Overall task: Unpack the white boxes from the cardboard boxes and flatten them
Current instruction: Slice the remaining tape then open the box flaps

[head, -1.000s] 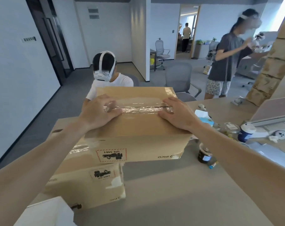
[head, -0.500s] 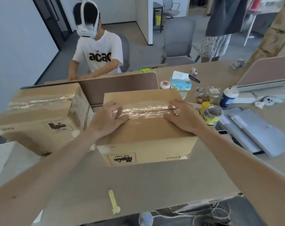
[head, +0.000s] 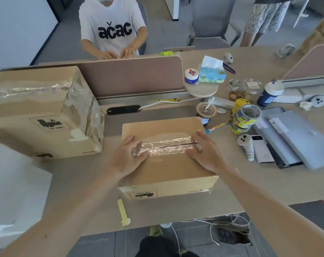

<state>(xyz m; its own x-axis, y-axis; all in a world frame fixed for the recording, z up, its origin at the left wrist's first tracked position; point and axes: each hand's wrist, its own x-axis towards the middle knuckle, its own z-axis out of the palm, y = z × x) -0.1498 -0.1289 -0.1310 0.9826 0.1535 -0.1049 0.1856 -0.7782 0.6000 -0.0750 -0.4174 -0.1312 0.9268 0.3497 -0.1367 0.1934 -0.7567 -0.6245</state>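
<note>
Head view, beige desk (head: 176, 210), left hand (head: 127, 156) and right hand (head: 205, 154) flat on taped cardboard box (head: 166, 169), fingers (head: 202, 140) released, grey floor (head: 105, 243)

Bright, even light, with soft shadows. Strong glare sits on the clear tape (head: 168, 146) of the cardboard box (head: 166, 171). Edges bend outward and look slightly blurred.
</note>
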